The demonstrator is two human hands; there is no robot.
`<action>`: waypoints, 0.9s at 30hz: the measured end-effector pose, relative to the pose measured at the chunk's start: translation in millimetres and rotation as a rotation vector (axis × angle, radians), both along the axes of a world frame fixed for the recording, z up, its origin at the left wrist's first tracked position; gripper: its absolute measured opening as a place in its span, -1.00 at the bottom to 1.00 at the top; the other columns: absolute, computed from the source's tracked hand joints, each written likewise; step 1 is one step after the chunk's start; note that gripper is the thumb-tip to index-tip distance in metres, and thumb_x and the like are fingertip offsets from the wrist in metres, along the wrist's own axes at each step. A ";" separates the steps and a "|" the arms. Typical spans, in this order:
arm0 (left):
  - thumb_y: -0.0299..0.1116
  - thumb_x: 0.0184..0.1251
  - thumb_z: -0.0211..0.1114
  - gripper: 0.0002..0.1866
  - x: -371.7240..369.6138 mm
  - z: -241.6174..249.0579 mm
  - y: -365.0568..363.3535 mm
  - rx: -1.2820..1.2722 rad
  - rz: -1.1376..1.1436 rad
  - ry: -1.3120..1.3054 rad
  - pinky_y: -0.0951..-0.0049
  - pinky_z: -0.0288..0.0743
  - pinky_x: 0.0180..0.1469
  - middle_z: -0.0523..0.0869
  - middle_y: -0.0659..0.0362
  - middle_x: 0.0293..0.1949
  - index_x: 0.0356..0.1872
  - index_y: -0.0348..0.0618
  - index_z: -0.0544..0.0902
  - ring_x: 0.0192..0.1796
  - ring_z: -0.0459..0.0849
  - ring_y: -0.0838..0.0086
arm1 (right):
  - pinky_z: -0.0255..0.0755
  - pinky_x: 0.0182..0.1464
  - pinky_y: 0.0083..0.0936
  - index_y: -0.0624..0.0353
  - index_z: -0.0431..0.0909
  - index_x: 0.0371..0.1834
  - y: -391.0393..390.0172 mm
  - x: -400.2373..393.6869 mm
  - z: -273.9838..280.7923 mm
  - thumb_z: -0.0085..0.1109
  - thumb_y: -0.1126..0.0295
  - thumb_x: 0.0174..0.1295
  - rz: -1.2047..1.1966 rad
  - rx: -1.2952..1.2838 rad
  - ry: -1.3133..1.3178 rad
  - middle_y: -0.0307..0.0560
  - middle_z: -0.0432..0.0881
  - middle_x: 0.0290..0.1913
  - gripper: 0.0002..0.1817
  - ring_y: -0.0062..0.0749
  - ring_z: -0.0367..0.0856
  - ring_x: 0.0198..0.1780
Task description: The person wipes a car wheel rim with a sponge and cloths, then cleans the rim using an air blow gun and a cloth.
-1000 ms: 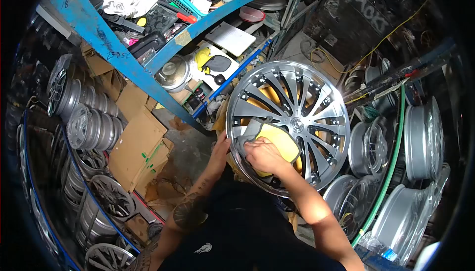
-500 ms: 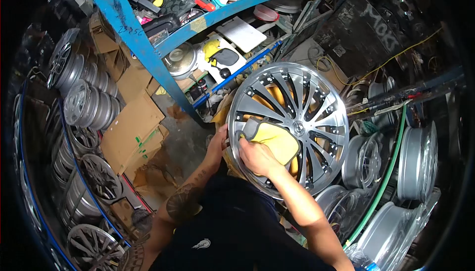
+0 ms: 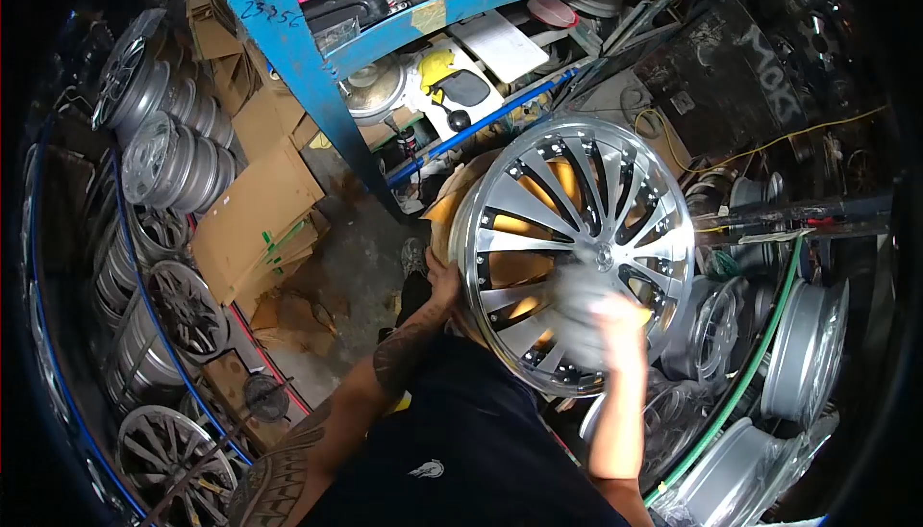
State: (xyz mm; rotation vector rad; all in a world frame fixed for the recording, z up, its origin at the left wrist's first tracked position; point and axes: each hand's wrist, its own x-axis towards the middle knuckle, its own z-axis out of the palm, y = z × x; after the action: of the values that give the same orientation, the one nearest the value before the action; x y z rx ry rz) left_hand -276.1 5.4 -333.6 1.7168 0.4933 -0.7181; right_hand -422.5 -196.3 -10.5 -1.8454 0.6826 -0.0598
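Observation:
A large multi-spoke wheel rim (image 3: 505, 304), silver and dark with a polished lip, stands tilted in front of me. My left hand (image 3: 444, 285) grips its left side, fingers partly hidden against the barrel. Over the lower spokes, my right hand (image 3: 620, 313) is smeared by motion and holds a cloth (image 3: 577, 311). The cloth shows as a grey blur, with a bit of yellow beside the hand. Yellow-orange material (image 3: 519, 267) shows between the spokes.
Racks of wheel rims (image 3: 178, 162) line the left, with more wrapped rims (image 3: 808, 344) on the right. A blue metal shelf (image 3: 298, 75) with tools and trays stands ahead. Flattened cardboard (image 3: 255, 200) leans on the left, and a yellow cable (image 3: 769, 149) runs at right.
My right hand has swept the cloth from the rim's left lip rightward to the lower spokes near the hub. My left hand stays at the rim's left side. The view has shifted slightly.

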 end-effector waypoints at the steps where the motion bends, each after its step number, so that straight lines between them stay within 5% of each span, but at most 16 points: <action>1: 0.06 0.48 0.17 -0.08 -1.8 -12.4 -0.9 -0.007 0.019 0.012 -0.22 0.23 0.51 0.22 -0.42 0.48 0.70 0.31 -0.17 0.43 0.36 -0.41 | 0.43 0.41 0.04 0.36 0.69 -0.02 31.6 43.0 -8.0 0.22 0.31 0.41 0.358 -0.427 -0.137 0.28 0.69 0.21 -0.71 0.15 0.61 0.33; 3: 0.09 0.49 0.17 -0.10 -6.3 -35.1 -4.1 -0.024 0.052 0.034 -0.22 0.25 0.49 0.22 -0.41 0.48 0.69 0.42 -0.17 0.43 0.37 -0.40 | 0.21 0.58 -0.03 0.35 0.64 0.10 62.8 98.0 -45.8 0.28 0.37 0.33 0.546 -0.776 -0.098 0.23 0.62 0.28 -0.65 0.22 0.39 0.50; 4: 0.16 0.49 0.16 -0.10 -1.6 -7.5 -5.4 0.029 0.044 0.110 -0.25 0.28 0.46 0.19 -0.41 0.48 0.68 0.51 -0.18 0.44 0.35 -0.40 | 0.14 0.62 -0.06 0.36 0.60 0.16 65.4 116.1 -71.7 0.27 0.40 0.26 0.600 -0.922 -0.061 0.17 0.58 0.34 -0.58 0.20 0.34 0.54; 10: 0.20 0.54 0.14 -0.09 4.5 -27.5 -0.9 0.107 -0.041 0.041 -0.30 0.13 0.50 0.05 -0.37 0.55 0.69 0.49 -0.23 0.46 0.24 -0.47 | 0.12 0.62 -0.02 0.44 0.58 0.16 71.9 121.8 -61.1 0.19 0.46 0.16 0.775 -0.910 0.012 0.25 0.56 0.28 -0.53 0.15 0.41 0.47; 14: 0.19 0.55 0.14 -0.10 -5.1 -53.3 1.4 0.106 -0.055 0.033 -0.30 0.07 0.51 0.02 -0.38 0.55 0.69 0.46 -0.23 0.46 0.19 -0.48 | 0.17 0.60 0.02 0.40 0.57 0.20 77.5 131.0 -85.3 0.33 0.44 0.07 0.651 -0.972 -0.044 0.20 0.54 0.33 -0.44 0.13 0.39 0.50; 18: 0.14 0.59 0.09 -0.14 1.2 -39.3 -6.3 0.139 -0.064 -0.066 -0.29 0.05 0.51 0.04 -0.40 0.53 0.70 0.39 -0.22 0.43 0.20 -0.47 | 0.15 0.62 -0.02 0.40 0.54 0.26 74.3 120.3 -75.5 0.40 0.43 0.05 0.736 -0.903 0.009 0.20 0.53 0.37 -0.37 0.14 0.39 0.51; 21: 0.10 0.62 0.05 -0.16 3.0 -23.8 -3.9 0.135 -0.101 -0.027 -0.27 0.03 0.51 0.02 -0.42 0.53 0.70 0.36 -0.25 0.42 0.22 -0.45 | 0.19 0.60 -0.03 0.41 0.59 0.18 80.8 142.0 -80.1 0.38 0.45 0.06 0.556 -0.975 -0.032 0.20 0.57 0.33 -0.44 0.11 0.40 0.51; 24: 0.13 0.61 0.05 -0.16 18.9 -15.1 1.2 0.127 -0.135 0.020 -0.28 0.04 0.52 0.01 -0.40 0.53 0.71 0.34 -0.22 0.43 0.21 -0.45 | 0.17 0.61 0.00 0.36 0.63 0.04 84.7 110.0 -61.4 0.25 0.46 0.16 0.723 -0.874 -0.007 0.17 0.65 0.22 -0.64 0.09 0.43 0.49; 27: 0.14 0.61 0.03 -0.16 16.5 2.7 4.0 0.078 -0.113 -0.032 -0.31 0.06 0.51 0.04 -0.38 0.53 0.71 0.35 -0.22 0.44 0.21 -0.45 | 0.26 0.55 -0.02 0.30 0.64 -0.21 63.1 68.6 -39.3 0.19 0.49 0.18 0.622 -0.362 -0.021 0.10 0.72 -0.10 -0.84 0.08 0.62 0.20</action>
State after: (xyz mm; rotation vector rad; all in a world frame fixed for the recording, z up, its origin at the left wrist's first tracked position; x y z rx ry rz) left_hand -259.6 9.4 -330.9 1.8374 0.4092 -0.7586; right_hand -353.9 -133.2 -49.8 -2.3287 0.0575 0.2173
